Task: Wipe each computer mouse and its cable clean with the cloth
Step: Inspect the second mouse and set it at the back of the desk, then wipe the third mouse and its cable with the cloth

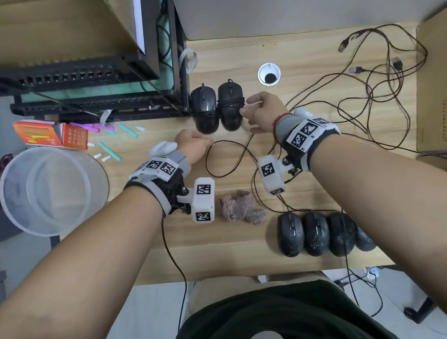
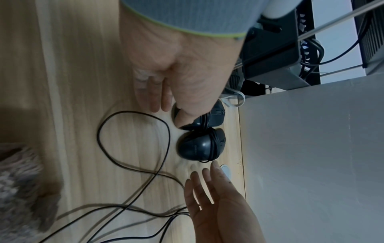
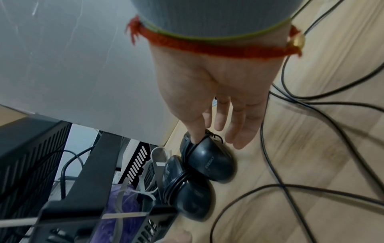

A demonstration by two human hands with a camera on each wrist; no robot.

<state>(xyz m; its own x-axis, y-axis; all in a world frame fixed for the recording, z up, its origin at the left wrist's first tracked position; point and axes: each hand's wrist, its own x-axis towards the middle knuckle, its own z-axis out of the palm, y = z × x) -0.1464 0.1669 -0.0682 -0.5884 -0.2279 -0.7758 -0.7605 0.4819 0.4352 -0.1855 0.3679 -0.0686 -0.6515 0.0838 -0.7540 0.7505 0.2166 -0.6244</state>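
Two wrapped mice [image 1: 217,108] sit side by side at the desk's far edge; the right hand [image 1: 262,112] is open beside them, the left hand [image 1: 192,143] has straight fingers, thumb on one mouse; the cloth [image 1: 240,207] lies loose nearer

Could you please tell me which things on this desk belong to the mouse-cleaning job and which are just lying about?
Part of the job:
- wrapped mice at the back
- speckled mice at the front
- pink cloth
- loose cables

Just lying about:
- orange box
- plastic bin
- black rack
- cardboard box
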